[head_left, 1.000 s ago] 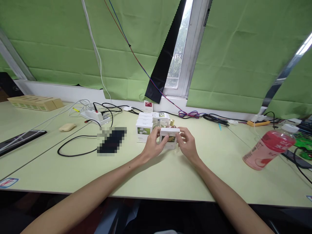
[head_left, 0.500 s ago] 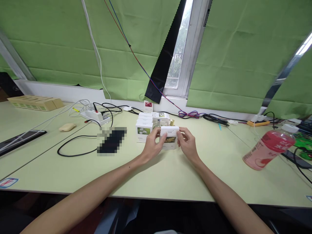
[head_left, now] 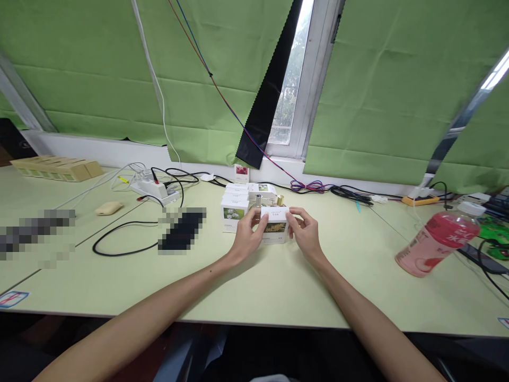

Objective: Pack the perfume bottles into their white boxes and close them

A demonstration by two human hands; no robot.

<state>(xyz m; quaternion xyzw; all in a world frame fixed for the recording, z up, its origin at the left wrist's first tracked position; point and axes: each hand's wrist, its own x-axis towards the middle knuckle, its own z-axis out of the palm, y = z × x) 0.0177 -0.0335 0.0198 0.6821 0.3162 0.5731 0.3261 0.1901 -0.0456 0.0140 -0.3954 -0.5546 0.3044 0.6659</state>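
Between my two hands a small white carton (head_left: 275, 228) with a yellow flower picture stands upright on the table. My left hand (head_left: 249, 236) grips its left side, the thumb against the front near the top corner. On the opposite side my right hand (head_left: 306, 233) holds the upper right corner with thumb and bent fingers. Just behind the carton, a silver-capped bottle (head_left: 259, 200) and a gold-capped bottle (head_left: 280, 200) show only their tops. Several white flower-print boxes (head_left: 234, 212) stand in a row beside my left hand.
A pink drink bottle (head_left: 437, 241) stands at the right. To the left lie a blurred-out dark object (head_left: 183, 228), a cream case (head_left: 109, 208) and a white power strip (head_left: 153, 188). Yellowish boxes (head_left: 55, 168) sit far left; coiled black cables (head_left: 352, 194) run along the wall.
Both hands stay on the carton in nearly the same place. My left thumb has shifted slightly up and off the flower picture, and my right thumb sits nearer the top edge.
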